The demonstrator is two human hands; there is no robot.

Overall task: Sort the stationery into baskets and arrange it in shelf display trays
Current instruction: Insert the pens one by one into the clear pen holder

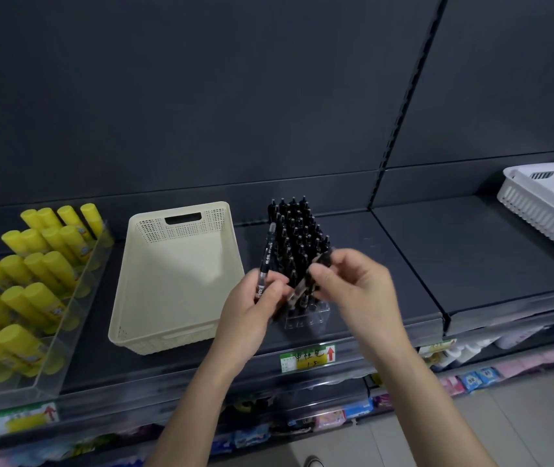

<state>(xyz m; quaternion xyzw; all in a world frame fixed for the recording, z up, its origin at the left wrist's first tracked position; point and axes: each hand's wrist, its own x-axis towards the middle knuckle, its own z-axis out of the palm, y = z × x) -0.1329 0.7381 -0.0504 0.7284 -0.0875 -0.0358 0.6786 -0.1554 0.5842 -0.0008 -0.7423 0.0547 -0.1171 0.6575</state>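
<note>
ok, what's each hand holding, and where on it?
Left hand grips a pen by its lower end. Right hand pinches a second pen around its upper half, blurred.

A green-and-yellow price label (307, 357) fronts the dark shelf (471, 257), with colourful packets (477, 379) on the shelf below.

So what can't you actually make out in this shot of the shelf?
All in the head view:
Price label: handwriting too small to read.
White basket: cut off by the right edge.
Clear pen tray: middle rows hidden behind the left hand and right hand.
Pen in the right hand: motion-blurred, print unreadable.
Packets lower down: blurred.
</note>
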